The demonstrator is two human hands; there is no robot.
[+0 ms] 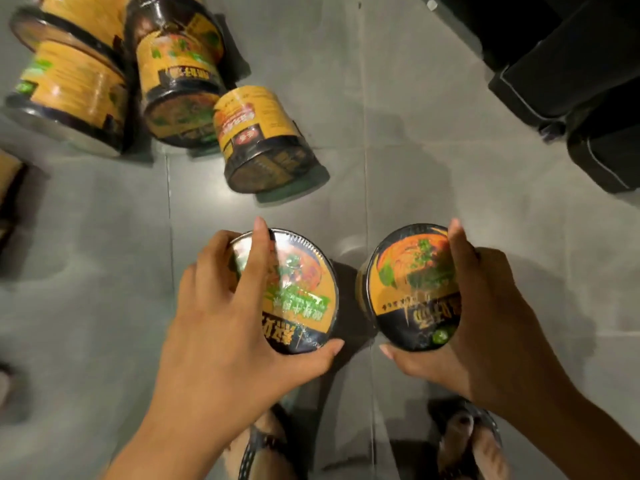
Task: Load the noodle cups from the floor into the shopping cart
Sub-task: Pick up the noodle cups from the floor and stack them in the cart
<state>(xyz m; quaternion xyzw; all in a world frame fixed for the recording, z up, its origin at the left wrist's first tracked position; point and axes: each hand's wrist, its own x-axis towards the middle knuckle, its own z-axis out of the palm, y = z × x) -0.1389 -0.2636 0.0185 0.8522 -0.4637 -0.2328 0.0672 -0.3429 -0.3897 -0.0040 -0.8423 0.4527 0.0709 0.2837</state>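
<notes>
Left hand [221, 306] grips one noodle cup [294, 296] by its lid rim; right hand [485, 313] grips a second cup [415, 289] likewise (lids face the camera). Both are held above the grey tiled floor [381, 133]. More cups [263, 140] lie upper left.

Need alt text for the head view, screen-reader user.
Seen from above, the left hand and right hand each grip a noodle cup, left cup, right cup. More cups lie on the grey tile floor.
</notes>
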